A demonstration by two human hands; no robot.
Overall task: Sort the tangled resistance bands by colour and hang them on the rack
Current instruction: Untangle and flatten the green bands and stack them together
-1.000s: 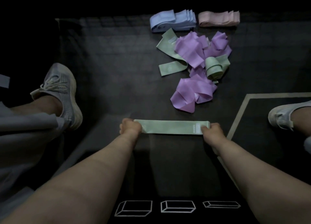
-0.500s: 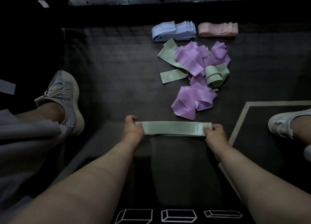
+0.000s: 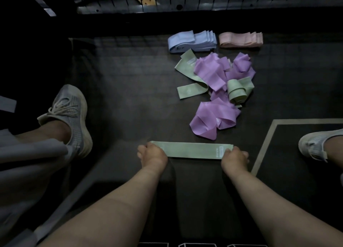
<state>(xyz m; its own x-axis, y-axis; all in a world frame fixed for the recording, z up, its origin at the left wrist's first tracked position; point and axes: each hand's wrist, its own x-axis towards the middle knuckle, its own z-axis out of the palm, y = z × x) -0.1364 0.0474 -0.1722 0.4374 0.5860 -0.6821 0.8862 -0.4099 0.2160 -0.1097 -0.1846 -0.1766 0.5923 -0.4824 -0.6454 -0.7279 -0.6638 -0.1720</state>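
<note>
Barely anything has shifted over the last second: the flat pale-green fabric resistance band (image 3: 193, 150) stays stretched straight on the dark floor mat (image 3: 130, 98). The left hand (image 3: 153, 156) pinches one end and the right hand (image 3: 234, 158) the other, fingers curled over it. It looks freed and smoothed, ready to start a green pile. Beyond the grip lies the tangle of purple and green bands (image 3: 215, 115), and past that are folded blue (image 3: 193, 41) and pink (image 3: 241, 40) stacks. Beside the right-hand pinch is a white printed label, too small to read.
</note>
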